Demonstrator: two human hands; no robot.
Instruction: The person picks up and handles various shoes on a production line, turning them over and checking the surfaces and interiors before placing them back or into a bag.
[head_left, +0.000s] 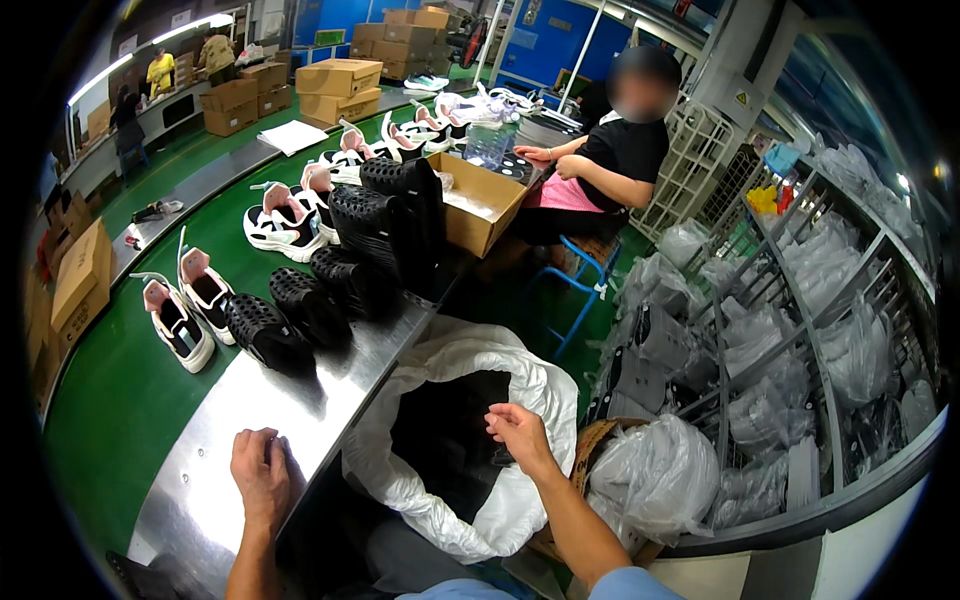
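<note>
"Left grip is half curled over the steel surface. Anything in it?"

"I can't tell; the curled fingers hide whatever might be there. The right grip is over the mouth of the white sack, fingers loosely bent. I see nothing in it, but can't tell how far the fingertips are parted."

"What's the biggest thing here?"

"That green conveyor belt, curving away with the steel surface along its near side. Then the metal rack on our right, loaded with clear plastic bundles."

"And the co-worker?"

"Seated on a blue stool farther along, both hands at the line."

"The sack?"

"Wide open, just beside the steel surface, its edge rolled outward. It's dark inside; I can't make out the contents."

"Past it?"

"An open cardboard box near the co-worker. This side of that, black perforated shoe forms: some piled up, a few in a row on the steel surface, nearer the left grip."

"And smallest?"

"White sneakers with pink linings, upright on the belt beside the forms, a pair nearest us and more behind."
</note>
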